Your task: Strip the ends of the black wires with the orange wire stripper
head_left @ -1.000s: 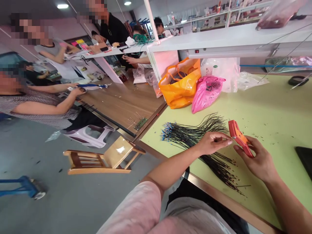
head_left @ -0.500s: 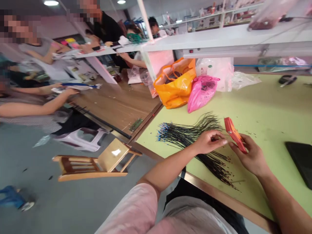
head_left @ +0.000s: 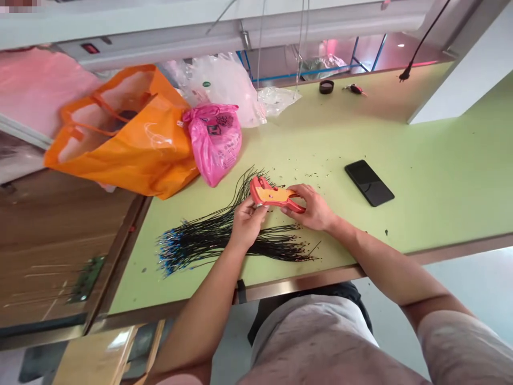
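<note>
A red and orange hand tool (head_left: 272, 195) is held by its handles in my right hand (head_left: 313, 208), above the green table. My left hand (head_left: 247, 223) is closed close to the tool's jaw end, thumb and fingers pinched; what lies between them is too small to make out. Beneath and beside my left hand, a spread bundle of thin black wires (head_left: 208, 235) lies on the table. Blue tips (head_left: 170, 248) mark its left end, while the right end has small reddish tips.
An orange bag (head_left: 160, 144) and a pink bag (head_left: 216, 139) stand at the back left, beside clear plastic (head_left: 228, 85). A black phone (head_left: 369, 183) lies to the right. Behind are a black ring (head_left: 326, 86) and a hanging plug (head_left: 404, 74). A white post (head_left: 452, 80) rises at right.
The view has swung right and down toward the table. My left hand has come up to the tool's jaw end, and the tool now lies more level in my right hand.
</note>
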A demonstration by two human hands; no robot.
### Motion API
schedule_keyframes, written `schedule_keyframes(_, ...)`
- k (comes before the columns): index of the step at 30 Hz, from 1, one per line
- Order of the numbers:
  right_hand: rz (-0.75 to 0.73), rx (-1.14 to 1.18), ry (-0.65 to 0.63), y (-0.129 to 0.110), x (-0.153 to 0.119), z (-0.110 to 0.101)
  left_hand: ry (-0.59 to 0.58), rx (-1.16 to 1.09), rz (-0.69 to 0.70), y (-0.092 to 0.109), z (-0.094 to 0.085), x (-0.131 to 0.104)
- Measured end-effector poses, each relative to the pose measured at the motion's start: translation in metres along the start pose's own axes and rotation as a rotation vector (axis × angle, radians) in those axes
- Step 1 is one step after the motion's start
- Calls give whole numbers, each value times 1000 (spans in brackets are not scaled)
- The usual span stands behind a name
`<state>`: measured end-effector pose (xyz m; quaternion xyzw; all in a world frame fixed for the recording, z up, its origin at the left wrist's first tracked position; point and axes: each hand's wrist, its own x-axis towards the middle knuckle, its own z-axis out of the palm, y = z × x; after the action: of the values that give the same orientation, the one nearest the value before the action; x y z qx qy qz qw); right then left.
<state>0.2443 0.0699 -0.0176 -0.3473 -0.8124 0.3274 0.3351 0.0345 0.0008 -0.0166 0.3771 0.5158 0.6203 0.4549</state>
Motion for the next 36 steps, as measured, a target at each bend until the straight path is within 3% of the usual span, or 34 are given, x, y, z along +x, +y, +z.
schedule_keyframes(5,-65,-86,56,2,-1,4,144,-53,-30,2,4,3)
schedule_keyframes(12,-94,-132,55,-2,-3,7,174,-80,3,1,6,4)
schedule_keyframes(26,-205,-238,79,-4,-2,2,63,-49,103,-9,-11,9)
schedule_keyframes(30,-235,-300,85,-5,-1,0,23,-87,70,-10,-17,12)
schedule_keyframes(36,-252,-315,105,-5,-1,1,70,-76,59,-11,-23,14)
